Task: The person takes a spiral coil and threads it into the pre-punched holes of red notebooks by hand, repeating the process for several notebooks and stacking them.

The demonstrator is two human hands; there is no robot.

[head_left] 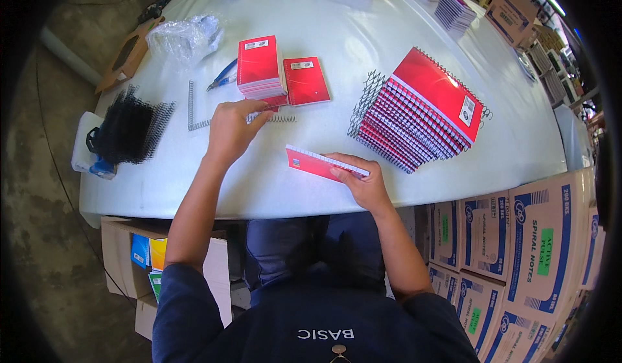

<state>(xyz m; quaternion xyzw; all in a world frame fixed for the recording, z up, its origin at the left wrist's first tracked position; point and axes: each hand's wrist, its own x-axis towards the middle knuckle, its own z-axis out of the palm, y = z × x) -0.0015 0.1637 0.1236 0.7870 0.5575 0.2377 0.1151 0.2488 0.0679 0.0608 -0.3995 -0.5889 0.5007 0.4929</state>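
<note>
My right hand (pixel 363 181) grips a thin red notepad (pixel 311 162), tilted on edge with its white page edge and row of holes upward. My left hand (pixel 234 130) reaches over the table, thumb and forefinger closing around a dark wire spiral coil (pixel 282 119); its fingers partly cover the coil. Just beyond those fingers stands a stack of red-covered notepads (pixel 259 62), with a lower red pad (pixel 308 81) beside it. Another spiral coil (pixel 191 104) lies to the left. Blue-handled pliers (pixel 223 76) rest beside the stack.
Spiral-bound red notebooks (pixel 421 110) are piled at right. A bundle of black coils (pixel 133 126) lies at left, and clear plastic wrap (pixel 184 38) farther back. Cardboard cartons (pixel 538 246) stand below the table's right edge; an open carton (pixel 123 256) is at lower left.
</note>
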